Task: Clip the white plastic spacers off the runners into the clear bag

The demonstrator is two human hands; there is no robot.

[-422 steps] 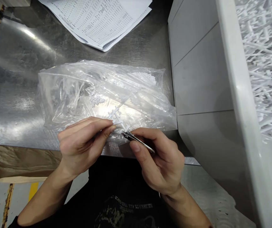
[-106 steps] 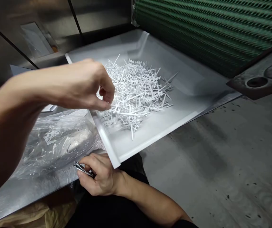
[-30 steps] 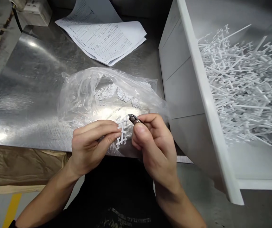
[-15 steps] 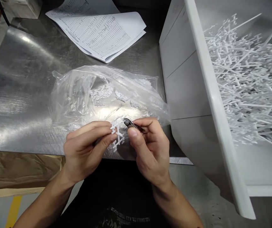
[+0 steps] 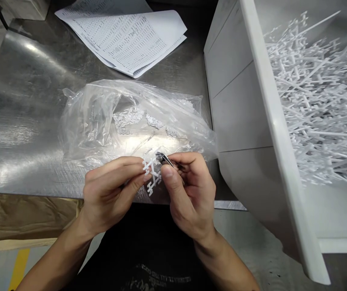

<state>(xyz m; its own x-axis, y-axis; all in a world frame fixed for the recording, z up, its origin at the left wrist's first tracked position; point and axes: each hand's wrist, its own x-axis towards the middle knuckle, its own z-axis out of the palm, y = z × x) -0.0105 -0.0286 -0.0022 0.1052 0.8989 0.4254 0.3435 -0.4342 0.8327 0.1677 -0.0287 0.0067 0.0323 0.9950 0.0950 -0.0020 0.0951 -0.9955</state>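
- Black shirt nearest; brown sheet at lower left, past the table's front edge.
- Left hand: grip closed, fingertips pinching the white branched piece. 3.5 s ago it was over the tray pile; now it's above the table.
- Right hand: grip closed on the metal clipper, cutting end by the piece's upper part; contact unclear.
- White piece: between the hands, just inside the front edge, tilted slightly differently than 0.5 s ago.
- Clear plastic bag beyond the hands, small white parts showing at it; right end close to the tray wall.
- White tray on right, holds pile of white pieces; its near corner juts past the table edge.
- Table: widest open room left of bag, bare strip between bag and papers.
- Printed papers far side, pale block at far left.
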